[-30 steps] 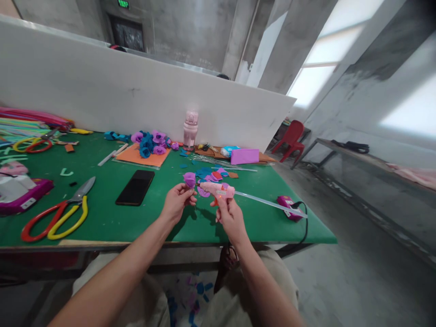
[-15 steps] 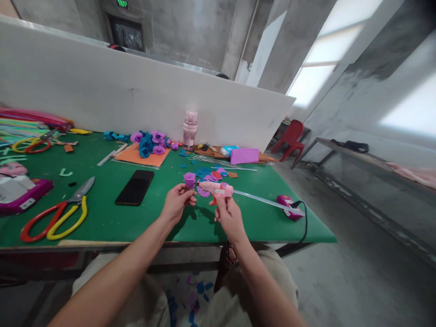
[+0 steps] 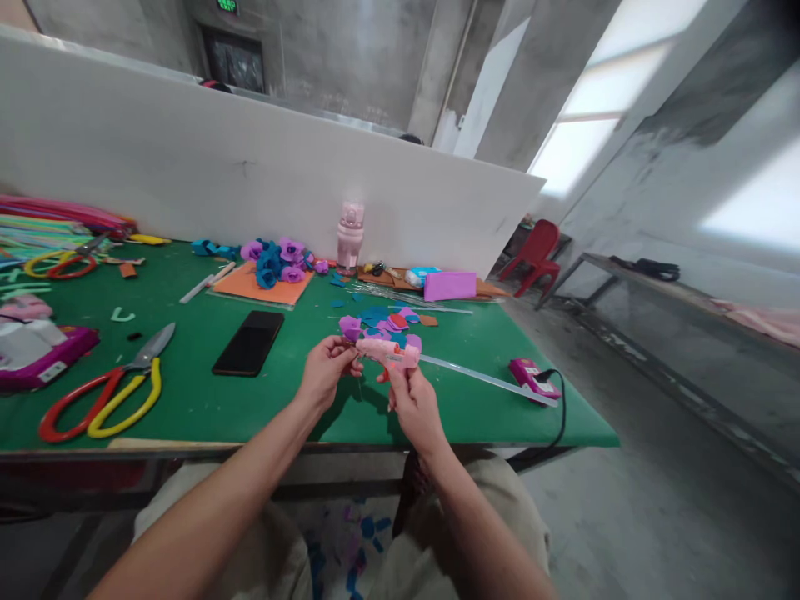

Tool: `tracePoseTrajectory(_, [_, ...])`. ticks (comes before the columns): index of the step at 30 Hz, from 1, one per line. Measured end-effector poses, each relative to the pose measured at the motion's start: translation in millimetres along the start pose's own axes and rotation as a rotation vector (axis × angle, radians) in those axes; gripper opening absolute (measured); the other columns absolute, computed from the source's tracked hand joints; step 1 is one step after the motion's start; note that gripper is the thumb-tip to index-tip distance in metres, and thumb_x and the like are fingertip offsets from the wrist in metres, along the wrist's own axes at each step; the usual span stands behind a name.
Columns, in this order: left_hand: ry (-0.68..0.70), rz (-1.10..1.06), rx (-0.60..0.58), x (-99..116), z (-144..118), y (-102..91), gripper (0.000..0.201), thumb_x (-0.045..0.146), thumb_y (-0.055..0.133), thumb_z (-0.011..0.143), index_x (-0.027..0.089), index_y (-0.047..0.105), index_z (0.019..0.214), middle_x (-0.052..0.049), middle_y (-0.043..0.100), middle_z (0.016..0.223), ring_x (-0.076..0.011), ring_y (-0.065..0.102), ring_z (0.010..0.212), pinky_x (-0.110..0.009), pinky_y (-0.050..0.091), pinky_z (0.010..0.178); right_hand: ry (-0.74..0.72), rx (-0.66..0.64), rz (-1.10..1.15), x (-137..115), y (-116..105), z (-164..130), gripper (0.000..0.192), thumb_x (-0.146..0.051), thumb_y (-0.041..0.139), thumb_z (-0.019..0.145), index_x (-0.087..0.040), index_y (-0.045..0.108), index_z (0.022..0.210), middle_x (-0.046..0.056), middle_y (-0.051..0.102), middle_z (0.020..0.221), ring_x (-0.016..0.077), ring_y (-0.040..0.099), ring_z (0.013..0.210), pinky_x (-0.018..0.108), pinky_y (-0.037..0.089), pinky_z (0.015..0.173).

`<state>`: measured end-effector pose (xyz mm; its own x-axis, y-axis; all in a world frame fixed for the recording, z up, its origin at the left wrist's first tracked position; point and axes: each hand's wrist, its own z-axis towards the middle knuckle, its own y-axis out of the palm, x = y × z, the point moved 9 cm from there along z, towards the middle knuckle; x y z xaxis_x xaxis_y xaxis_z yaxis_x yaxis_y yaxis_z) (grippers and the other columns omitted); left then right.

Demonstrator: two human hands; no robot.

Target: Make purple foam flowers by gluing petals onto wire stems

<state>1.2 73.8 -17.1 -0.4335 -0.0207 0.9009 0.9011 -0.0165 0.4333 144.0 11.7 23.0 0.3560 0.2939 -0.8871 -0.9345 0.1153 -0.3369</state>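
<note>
My left hand (image 3: pixel 331 364) pinches a small purple paper flower (image 3: pixel 350 327) from below, its head showing above the fingers. Closed around the handle of a pink glue gun (image 3: pixel 392 353) is my right hand (image 3: pixel 413 400). The gun's nozzle points left and meets the underside of the flower near my left fingertips; whether it touches cannot be made out. A long clear glue stick (image 3: pixel 487 381) sticks out of the gun's back end toward the right. Blue and purple paper petals (image 3: pixel 377 315) lie on the green table (image 3: pixel 300 408) just behind the gun.
Red-and-yellow scissors (image 3: pixel 122 390) and a black phone (image 3: pixel 248 342) lie to the left. Finished purple and blue flowers (image 3: pixel 270 265) rest on orange paper (image 3: pixel 250 286). A pink bottle (image 3: pixel 350 237) stands by the white partition (image 3: pixel 250 167). At right sits a magenta power socket (image 3: pixel 531 377) with a cord.
The glue gun has shifted slightly left and down, bringing its nozzle from beside the flower head to below it. My left hand has barely moved.
</note>
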Motion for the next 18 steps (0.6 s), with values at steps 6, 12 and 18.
tracePoseTrajectory(6, [-0.027, -0.008, -0.019, -1.3, -0.2, 0.4, 0.027, 0.023, 0.071, 0.061, 0.013, 0.053, 0.078, 0.002, 0.059, 0.061, -0.008, 0.056, 0.048, -0.02, 0.048, 0.045, 0.034, 0.036, 0.057, 5.5, -1.0, 0.7, 0.031, -0.042, 0.038, 0.087, -0.016, 0.054, 0.087, 0.0, 0.058, 0.062, 0.0088, 0.045, 0.041, 0.021, 0.039, 0.042])
tracePoseTrajectory(12, [-0.03, -0.018, -0.027, -0.7, 0.4, 1.1, 0.027, 0.023, 0.071, 0.06, 0.013, 0.053, 0.077, 0.001, 0.061, 0.063, -0.0077, 0.056, 0.047, -0.019, 0.048, 0.045, 0.078, 0.052, 0.152, 14.7, -2.7, 3.0, 0.032, -0.045, 0.039, 0.086, -0.017, 0.051, 0.094, 0.003, 0.062, 0.08, 0.0063, 0.044, 0.043, 0.019, 0.039, 0.041])
tracePoseTrajectory(18, [-0.06, -0.063, -0.025, -2.8, 1.4, 0.5, 0.027, 0.022, 0.071, 0.06, 0.012, 0.055, 0.08, 0.0, 0.062, 0.065, -0.0066, 0.054, 0.047, -0.018, 0.046, 0.044, 0.15, 0.051, 0.334, 20.8, -3.7, 1.1, 0.031, -0.046, 0.046, 0.083, -0.017, 0.05, 0.09, 0.003, 0.062, 0.082, 0.0046, 0.043, 0.042, 0.018, 0.038, 0.038])
